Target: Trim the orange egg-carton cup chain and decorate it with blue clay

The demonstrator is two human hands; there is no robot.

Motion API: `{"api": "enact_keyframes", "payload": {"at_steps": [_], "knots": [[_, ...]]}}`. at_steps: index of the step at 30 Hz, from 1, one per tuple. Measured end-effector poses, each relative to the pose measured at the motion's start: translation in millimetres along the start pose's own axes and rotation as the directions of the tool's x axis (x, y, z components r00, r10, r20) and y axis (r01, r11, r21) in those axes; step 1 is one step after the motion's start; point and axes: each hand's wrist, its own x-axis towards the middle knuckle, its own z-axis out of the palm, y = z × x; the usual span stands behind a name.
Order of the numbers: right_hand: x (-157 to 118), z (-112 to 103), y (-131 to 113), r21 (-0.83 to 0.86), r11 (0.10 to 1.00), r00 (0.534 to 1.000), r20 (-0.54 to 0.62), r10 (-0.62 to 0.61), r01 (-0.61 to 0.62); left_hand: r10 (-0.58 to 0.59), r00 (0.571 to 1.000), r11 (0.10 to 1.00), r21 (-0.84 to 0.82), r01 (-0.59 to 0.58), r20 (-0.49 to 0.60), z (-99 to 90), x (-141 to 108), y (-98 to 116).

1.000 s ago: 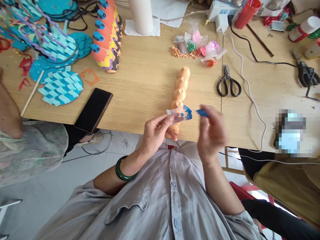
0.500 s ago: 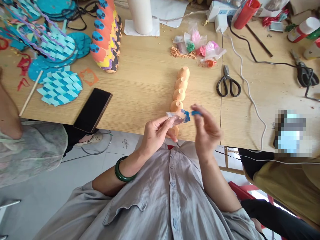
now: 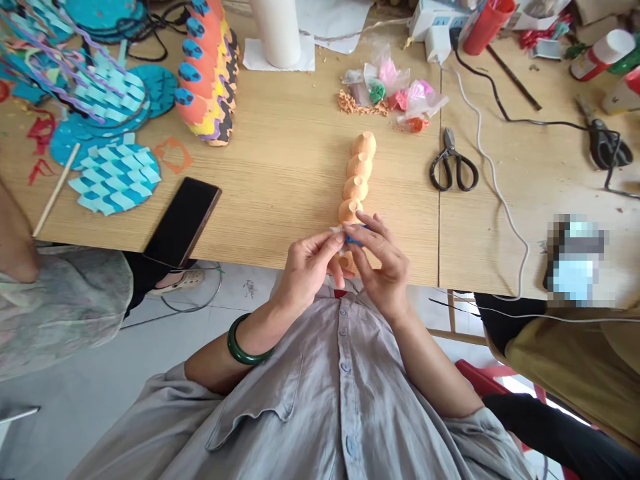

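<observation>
My left hand [image 3: 311, 264] pinches a small clear plastic wrapper [image 3: 338, 232] over the near edge of the table. Blue clay [image 3: 357, 233] shows at the wrapper, and the fingers of my right hand [image 3: 387, 263] close on it from the other side, so the two hands nearly touch. Just beyond them lies a row of rounded orange pieces [image 3: 356, 188], its near end partly covered by my hands. Black-handled scissors [image 3: 454, 163] rest to the right of the row.
Wrapped clay lumps [image 3: 400, 93] lie beyond the row. A black phone [image 3: 183, 222], a woven blue disc [image 3: 117, 175] and a striped orange model [image 3: 207, 73] occupy the left. White cable [image 3: 493, 180] crosses the right side. People sit on both sides.
My right hand has moved left and in, bringing its bit of blue clay from apart to against the wrapper in my left hand. The view has shifted slightly.
</observation>
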Motion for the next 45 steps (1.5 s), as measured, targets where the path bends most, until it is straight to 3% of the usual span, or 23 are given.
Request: {"api": "enact_keyframes", "payload": {"at_steps": [2,4,7,10,13,18,23,31,37,45], "knots": [[2.1,-2.1,2.4,0.084,0.992,0.983,-0.145,0.110,-0.099,-0.026,1.000,0.999,-0.038,0.026,0.006,-0.4,1.2,0.0],[3.0,-4.6,5.4,0.184,0.967,0.931,-0.286,0.226,-0.178,-0.058,0.998,0.996,-0.071,0.060,0.022,-1.7,2.9,-0.7],[0.0,-4.2,9.4,0.315,0.897,0.894,-0.226,0.387,-0.308,-0.108,0.993,0.981,-0.155,0.115,0.052,-3.4,6.0,-1.8],[-5.1,1.3,10.6,0.384,0.843,0.876,-0.148,0.458,-0.376,-0.125,0.988,0.957,-0.251,0.145,0.094,-2.7,8.2,-1.9],[-6.7,5.7,8.3,0.412,0.844,0.881,-0.167,0.442,-0.345,-0.104,0.987,0.955,-0.265,0.134,0.124,-0.4,8.4,-1.6],[-5.8,7.1,2.6,0.335,0.892,0.915,-0.159,0.372,-0.304,-0.062,0.997,0.986,-0.150,0.069,0.048,3.1,7.2,-3.2],[-9.2,8.8,3.1,0.338,0.880,0.909,-0.132,0.395,-0.333,-0.047,0.999,0.979,-0.200,0.047,0.008,4.0,7.5,-1.2],[-9.4,7.6,1.2,0.382,0.861,0.901,-0.133,0.412,-0.337,-0.016,0.997,0.985,-0.170,0.030,0.081,2.3,4.5,-1.5],[-9.5,8.9,0.1,0.392,0.845,0.889,-0.123,0.440,-0.364,-0.029,0.998,0.980,-0.193,0.039,0.058,-0.4,2.4,0.5],[-7.4,5.8,2.2,0.480,0.779,0.860,-0.094,0.502,-0.403,-0.084,0.978,0.969,-0.213,0.125,0.192,-0.8,2.7,3.7]]}}
